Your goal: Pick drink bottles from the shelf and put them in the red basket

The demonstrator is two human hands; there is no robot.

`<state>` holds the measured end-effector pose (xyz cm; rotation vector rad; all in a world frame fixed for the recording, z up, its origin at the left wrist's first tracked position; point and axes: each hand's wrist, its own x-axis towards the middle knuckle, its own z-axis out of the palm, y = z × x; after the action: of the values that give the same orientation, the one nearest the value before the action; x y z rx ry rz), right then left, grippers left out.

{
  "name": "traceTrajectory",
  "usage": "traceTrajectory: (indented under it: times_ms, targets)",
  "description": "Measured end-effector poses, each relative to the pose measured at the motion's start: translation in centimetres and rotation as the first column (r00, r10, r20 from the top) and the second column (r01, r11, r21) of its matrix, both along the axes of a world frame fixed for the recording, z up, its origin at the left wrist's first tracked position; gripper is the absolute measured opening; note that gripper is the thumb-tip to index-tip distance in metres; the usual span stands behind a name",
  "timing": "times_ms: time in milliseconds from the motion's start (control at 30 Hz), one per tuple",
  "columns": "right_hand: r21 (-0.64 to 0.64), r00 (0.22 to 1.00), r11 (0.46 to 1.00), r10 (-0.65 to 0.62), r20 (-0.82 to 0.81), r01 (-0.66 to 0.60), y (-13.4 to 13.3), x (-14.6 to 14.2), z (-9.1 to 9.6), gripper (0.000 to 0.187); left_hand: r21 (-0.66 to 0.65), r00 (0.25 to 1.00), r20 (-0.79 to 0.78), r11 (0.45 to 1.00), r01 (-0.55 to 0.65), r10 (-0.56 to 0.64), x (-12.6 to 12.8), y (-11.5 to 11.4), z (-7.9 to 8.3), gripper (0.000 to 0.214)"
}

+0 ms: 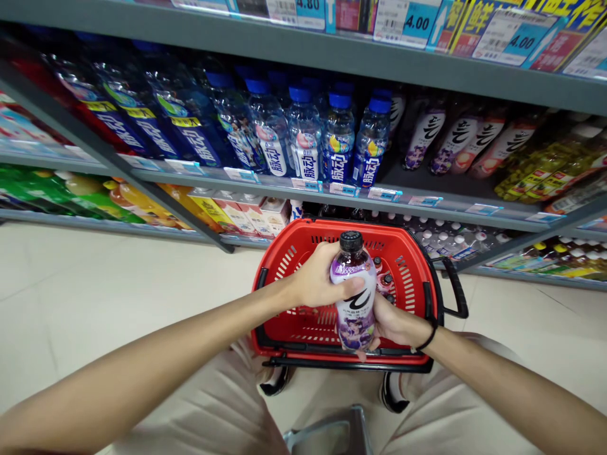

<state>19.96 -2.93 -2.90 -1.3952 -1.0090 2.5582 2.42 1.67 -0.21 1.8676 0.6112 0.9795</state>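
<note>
Both my hands hold one drink bottle [355, 316] above a red shopping basket [279, 253]. It has a black cap and a white and purple label with a dark brush-stroke mark, and it tilts slightly. Wrapped round its upper left side is my left hand [320, 278], the thumb lying across the label. My right hand [391, 321] grips the bottle's lower right side, its fingers partly hidden behind and under it. Inside the basket, several dark-capped bottles [385, 280] lie to the right, partly covered by the held bottle and my right hand.
Ahead, a shelf [284, 183] carries blue-capped bottles [306, 136], and to their right stand similar white-labelled bottles [424, 139]. Lower shelves hold cartons and more bottles. The basket's black handle [455, 291] sticks out to the right. A grey stool [332, 436] is between my legs.
</note>
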Motion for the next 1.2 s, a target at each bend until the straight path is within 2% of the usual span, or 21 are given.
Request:
traceTrajectory:
  times_ms: [367,633,900,1067,1133,1200]
  targets:
    - [0.008,1.000,1.000,-0.003,-0.029,0.003,0.0,0.2,-0.8,0.083,-0.009,1.000,-0.005,1.000,0.006,-0.006,0.0,0.0,-0.1,0.051]
    - [0.004,1.000,1.000,0.001,-0.017,-0.001,0.0,0.3,-0.9,0.088,-0.045,1.000,0.002,0.999,0.010,-0.010,0.0,0.0,0.0,0.055]
    - [-0.016,1.000,1.000,0.004,-0.011,-0.004,-0.1,0.1,-0.6,0.090,-0.021,1.000,-0.009,1.000,-0.003,0.003,0.0,0.0,-0.1,0.050]
    - [0.017,0.999,1.000,0.005,-0.040,-0.004,0.0,0.2,-1.0,0.087,-0.022,1.000,-0.011,1.000,-0.005,0.005,-0.1,-0.1,0.0,0.042]
    - [0.011,0.999,1.000,0.011,-0.045,-0.010,0.1,0.3,-1.2,0.091,-0.015,0.998,-0.039,0.998,-0.058,0.058,0.1,-0.4,0.3,0.039]
    - [-0.005,0.997,1.000,0.014,-0.071,-0.014,0.1,0.4,-1.4,0.098,-0.009,0.983,-0.090,0.987,-0.160,0.159,0.4,-0.9,0.8,0.036]
